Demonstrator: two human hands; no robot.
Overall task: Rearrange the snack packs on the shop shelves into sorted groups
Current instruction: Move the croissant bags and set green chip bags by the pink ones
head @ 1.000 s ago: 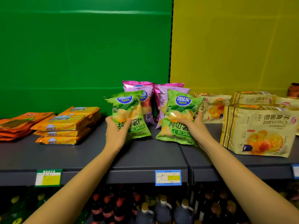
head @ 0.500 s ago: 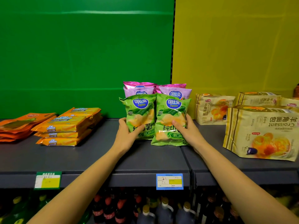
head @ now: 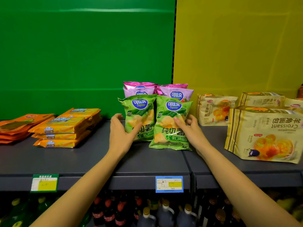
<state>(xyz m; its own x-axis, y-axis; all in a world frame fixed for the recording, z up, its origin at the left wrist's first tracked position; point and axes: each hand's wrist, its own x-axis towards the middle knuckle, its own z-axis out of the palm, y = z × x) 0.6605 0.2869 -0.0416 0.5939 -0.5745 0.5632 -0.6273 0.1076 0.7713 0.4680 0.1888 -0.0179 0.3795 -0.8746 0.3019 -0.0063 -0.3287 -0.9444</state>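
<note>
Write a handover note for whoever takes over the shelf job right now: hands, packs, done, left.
Left hand: thumb on the front of the left green chip bag, fingers relaxed beside its edge, no firm grip.
Right hand: pinches the right green chip bag, thumb in front, fingers behind.
Both green bags stand side by side on the shelf, in front of the pink chip bags.
Done: chips grouped by colour; cheese wafer packs stacked left, croissant bags right.
Left: let go, check the green bags stay standing.

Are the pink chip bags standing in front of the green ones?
No, the pink bags stand behind the two green bags, which cover their lower parts.
</note>
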